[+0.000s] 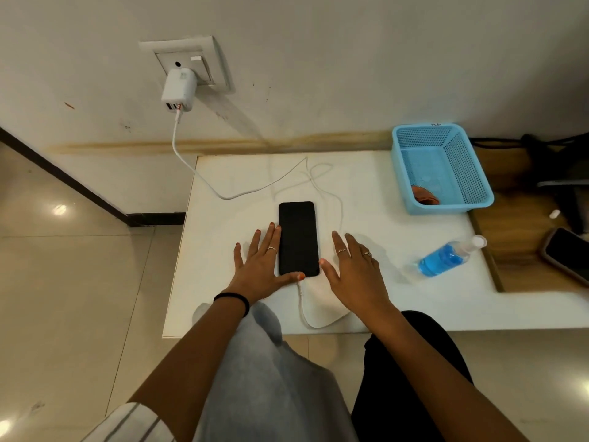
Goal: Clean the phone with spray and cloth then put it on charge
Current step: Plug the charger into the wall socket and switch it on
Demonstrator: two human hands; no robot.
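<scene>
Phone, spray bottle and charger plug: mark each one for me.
phone (pixel 298 239), head view, middle of the dark screen.
spray bottle (pixel 443 260), head view, blue liquid part of the body.
charger plug (pixel 178 89), head view, white body at the wall socket.

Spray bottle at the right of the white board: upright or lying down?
Lying down. The spray bottle rests on its side on the white board, its white nozzle end pointing up-right and its blue liquid pooled along the lower side.

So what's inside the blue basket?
Inside the blue basket a bunched orange-brown cloth lies in the near corner. The near wall covers its lower part, so the rest of that corner cannot be seen.
</scene>
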